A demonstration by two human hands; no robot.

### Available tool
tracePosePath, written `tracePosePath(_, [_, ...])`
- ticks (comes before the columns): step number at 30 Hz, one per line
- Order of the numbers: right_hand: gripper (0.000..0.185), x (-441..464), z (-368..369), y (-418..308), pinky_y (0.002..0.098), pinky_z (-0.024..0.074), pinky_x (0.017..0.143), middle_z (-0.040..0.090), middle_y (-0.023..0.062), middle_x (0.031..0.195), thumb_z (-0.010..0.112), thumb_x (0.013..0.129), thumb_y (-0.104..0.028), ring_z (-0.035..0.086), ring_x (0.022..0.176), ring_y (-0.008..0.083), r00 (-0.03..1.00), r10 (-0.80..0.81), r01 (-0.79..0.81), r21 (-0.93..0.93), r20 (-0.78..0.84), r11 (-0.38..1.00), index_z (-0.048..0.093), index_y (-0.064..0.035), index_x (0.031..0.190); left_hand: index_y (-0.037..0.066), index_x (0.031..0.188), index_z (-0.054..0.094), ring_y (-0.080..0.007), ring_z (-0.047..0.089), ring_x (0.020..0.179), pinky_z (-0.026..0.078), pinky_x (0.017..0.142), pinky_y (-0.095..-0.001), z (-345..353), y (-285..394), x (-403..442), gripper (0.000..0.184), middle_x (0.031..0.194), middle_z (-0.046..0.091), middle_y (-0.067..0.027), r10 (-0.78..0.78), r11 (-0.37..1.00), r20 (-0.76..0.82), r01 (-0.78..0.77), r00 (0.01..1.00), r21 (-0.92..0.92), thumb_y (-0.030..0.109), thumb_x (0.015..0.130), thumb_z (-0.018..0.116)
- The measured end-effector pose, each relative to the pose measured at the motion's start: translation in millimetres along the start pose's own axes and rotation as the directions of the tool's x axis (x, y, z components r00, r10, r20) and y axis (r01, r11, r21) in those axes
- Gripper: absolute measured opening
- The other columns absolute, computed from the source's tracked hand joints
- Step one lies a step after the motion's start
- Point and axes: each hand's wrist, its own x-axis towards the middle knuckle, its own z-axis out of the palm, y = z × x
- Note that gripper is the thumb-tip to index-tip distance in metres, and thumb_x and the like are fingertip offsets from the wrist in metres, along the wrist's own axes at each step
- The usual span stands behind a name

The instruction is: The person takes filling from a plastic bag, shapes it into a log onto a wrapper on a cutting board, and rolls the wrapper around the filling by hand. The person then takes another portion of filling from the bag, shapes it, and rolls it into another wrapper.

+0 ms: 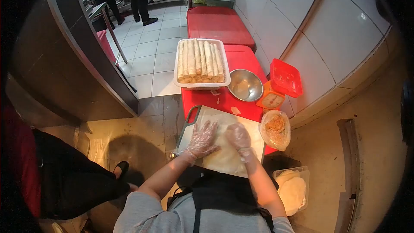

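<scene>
A cutting board (254, 146) with a green-edged handle lies in front of me, and a thin pale wrapper sheet (217, 162) is spread on it. My left hand (202, 140), in a clear plastic glove, rests flat on the sheet's left side with fingers spread. Also gloved, my right hand (238, 138) is curled over the sheet's right side; what its fingers hold, if anything, is hidden. Right of the board sits a plastic-lined bowl of orange-brown filling (276, 129). Beyond the board, a white tub (177, 77) holds stacked long rolls (200, 58).
A metal bowl (246, 85) and an orange scale (271, 99) with a red tray (286, 77) stand on the red table (237, 58). Low at right, a clear container holds round wrappers (292, 192). One person (73, 174) is close at left; others stand farther back.
</scene>
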Motion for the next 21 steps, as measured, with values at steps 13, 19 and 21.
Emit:
tracePosePath(13, [0.044,-9.6,-88.2,-89.2,0.0358,0.0287,0.118,0.054,0.0116,0.138,0.043,0.107,-0.028,0.047,0.132,0.0232,0.980,0.090,-0.136,0.929,0.177,-0.343,0.043,-0.0034,0.143,0.011,0.153,0.036,-0.0299,0.044,0.138,0.034,0.116,-0.0456,10.8,79.2,38.9,0.071,0.154,0.043,-0.0126,-0.238,-0.549,-0.083,-0.205,0.968,-0.810,0.061,0.103,0.034])
tracePosePath(19, [0.045,-38.6,-137.4,-74.8,0.0436,0.0483,0.092,0.065,0.0175,0.109,0.047,0.103,-0.037,0.063,0.103,0.0323,0.888,0.189,0.146,0.647,-0.419,0.748,0.067,0.0037,0.110,0.012,0.112,0.066,-0.0278,0.070,0.090,0.059,0.079,-0.0452,11.4,60.9,43.7,0.052,0.121,0.066,-0.0109,0.090,-0.847,0.056,0.106,0.994,-0.520,0.059,0.098,0.051])
tracePosePath(21, [0.040,-34.4,-146.9,-68.9,0.0437,0.0482,0.093,0.065,0.0172,0.112,0.054,0.100,-0.034,0.063,0.104,0.0334,0.850,0.281,0.145,0.712,-0.445,0.687,0.066,0.0023,0.113,0.012,0.100,0.070,-0.0275,0.071,0.084,0.061,0.072,-0.0420,21.0,56.2,52.3,0.046,0.111,0.069,-0.0109,0.199,-0.859,0.045,0.196,0.979,-0.473,0.056,0.097,0.056])
